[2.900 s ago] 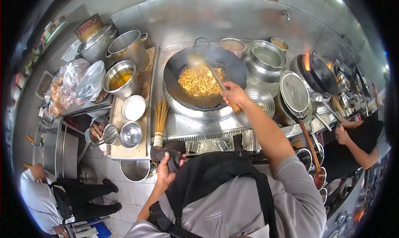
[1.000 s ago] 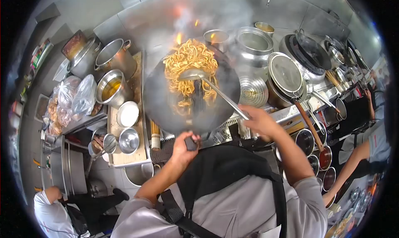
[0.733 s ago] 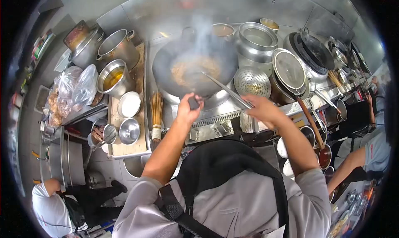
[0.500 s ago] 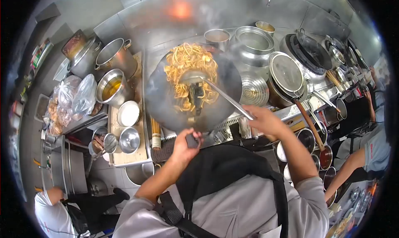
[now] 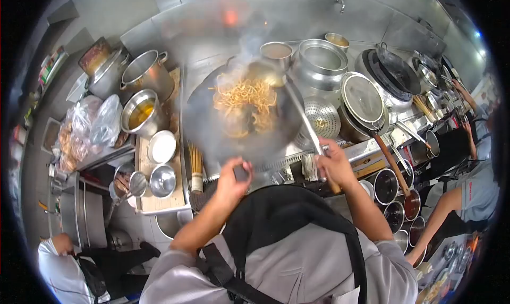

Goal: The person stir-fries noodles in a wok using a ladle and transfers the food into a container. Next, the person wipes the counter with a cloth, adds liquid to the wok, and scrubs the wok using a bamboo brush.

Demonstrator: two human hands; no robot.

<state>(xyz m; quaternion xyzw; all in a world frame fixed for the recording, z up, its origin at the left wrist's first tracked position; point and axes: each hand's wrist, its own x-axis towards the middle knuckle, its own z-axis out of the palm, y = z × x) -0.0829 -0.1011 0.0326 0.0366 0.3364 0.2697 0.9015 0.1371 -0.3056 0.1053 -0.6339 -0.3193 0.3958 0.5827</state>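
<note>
My left hand (image 5: 234, 177) is closed round the dark handle at the near edge of a large black wok (image 5: 199, 115). Noodles (image 5: 245, 94) lie in the wok under smoke, somewhat blurred. My right hand (image 5: 333, 161) grips a ladle (image 5: 303, 113) by its long handle; the wooden end shows below the fist. The ladle's bowl is at the wok's far right side, beside the noodles, partly veiled by smoke.
A perforated strainer (image 5: 323, 121) and a lidded metal pot (image 5: 322, 60) stand to the right. At the left are an oil pot (image 5: 141, 113), bowls (image 5: 162, 180) and a bamboo brush (image 5: 196, 168). Co-workers (image 5: 66, 269) stand at both sides.
My left hand has left the dark cloth for the wok handle. The wok has tipped and shifted several times, tossing the noodles. Lately the ladle swung from the noodles' middle to the right.
</note>
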